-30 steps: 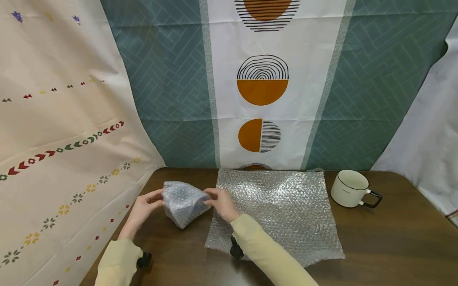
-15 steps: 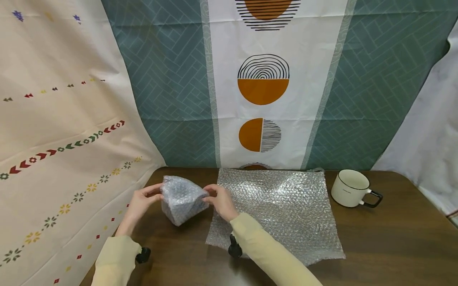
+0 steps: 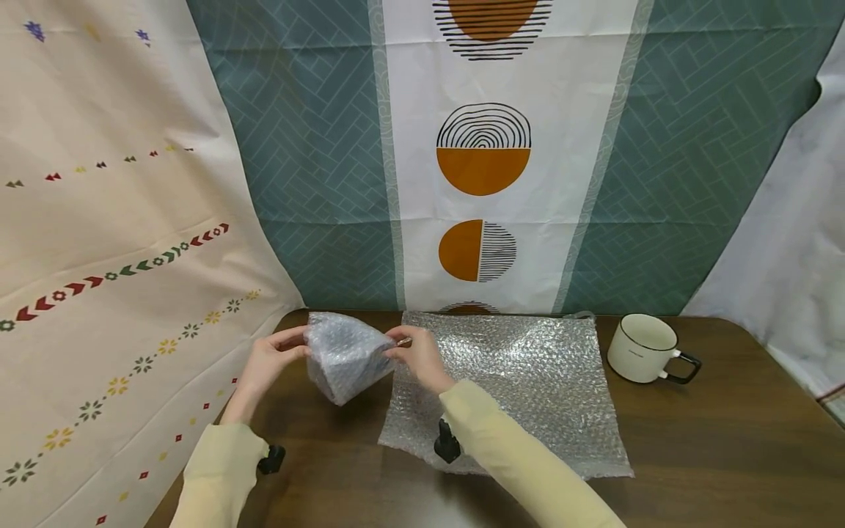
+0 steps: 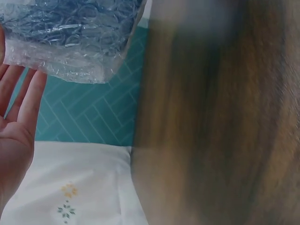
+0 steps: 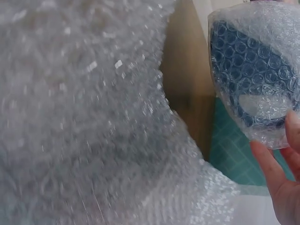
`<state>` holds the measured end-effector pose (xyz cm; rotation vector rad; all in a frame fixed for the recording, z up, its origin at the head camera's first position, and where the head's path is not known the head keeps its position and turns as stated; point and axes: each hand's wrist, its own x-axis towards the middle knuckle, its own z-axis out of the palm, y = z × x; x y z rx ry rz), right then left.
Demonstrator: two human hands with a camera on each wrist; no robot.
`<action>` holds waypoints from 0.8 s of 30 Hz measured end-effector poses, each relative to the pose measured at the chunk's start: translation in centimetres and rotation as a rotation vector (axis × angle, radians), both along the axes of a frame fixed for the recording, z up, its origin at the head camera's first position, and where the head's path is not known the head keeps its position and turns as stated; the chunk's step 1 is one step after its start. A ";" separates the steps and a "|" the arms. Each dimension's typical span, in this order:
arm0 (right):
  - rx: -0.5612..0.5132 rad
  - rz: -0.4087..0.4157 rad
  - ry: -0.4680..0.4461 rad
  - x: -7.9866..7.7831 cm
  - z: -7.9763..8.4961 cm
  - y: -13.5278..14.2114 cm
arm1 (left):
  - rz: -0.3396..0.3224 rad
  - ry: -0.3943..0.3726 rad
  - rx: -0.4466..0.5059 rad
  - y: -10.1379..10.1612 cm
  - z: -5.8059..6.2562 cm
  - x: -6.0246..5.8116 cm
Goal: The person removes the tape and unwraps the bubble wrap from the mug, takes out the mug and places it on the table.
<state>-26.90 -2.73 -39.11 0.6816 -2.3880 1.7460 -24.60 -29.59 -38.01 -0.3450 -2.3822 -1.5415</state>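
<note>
A bubble-wrapped bundle (image 3: 346, 356) hangs between my two hands over the left part of the table, tilted, its lower corner towards me. Fingers and thumb of my left hand (image 3: 267, 361) grip its left edge; my right hand (image 3: 422, 359) pinches the right end. Something dark blue shows through the plastic of the bundle (image 5: 253, 65) in the right wrist view, its kind hidden by the wrap. From the left wrist, the bundle (image 4: 75, 35) fills the upper left corner, with fingers of the left hand (image 4: 18, 126) under its edge.
A flat sheet of bubble wrap (image 3: 521, 396) lies on the brown table (image 3: 713, 455), partly under my right forearm. To its right stands a cream mug (image 3: 640, 352) with a black handle. Patterned cloths (image 3: 317, 183) hang behind and at the left.
Both hands have raised the bundle and turned it slightly. Between half a second ago and now it shifts a little to the right. The mug and the flat sheet stay put.
</note>
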 end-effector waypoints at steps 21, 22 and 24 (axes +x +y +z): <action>-0.036 -0.022 -0.058 -0.2 1.2 5.6 | -0.105 0.030 0.026 5.3 2.1 -1.2; -0.043 -0.025 -0.065 -0.3 1.2 5.8 | -0.104 0.031 0.021 5.5 1.9 -1.4; -0.056 -0.023 -0.080 -0.3 1.2 6.3 | -0.104 0.034 0.007 5.8 1.6 -1.8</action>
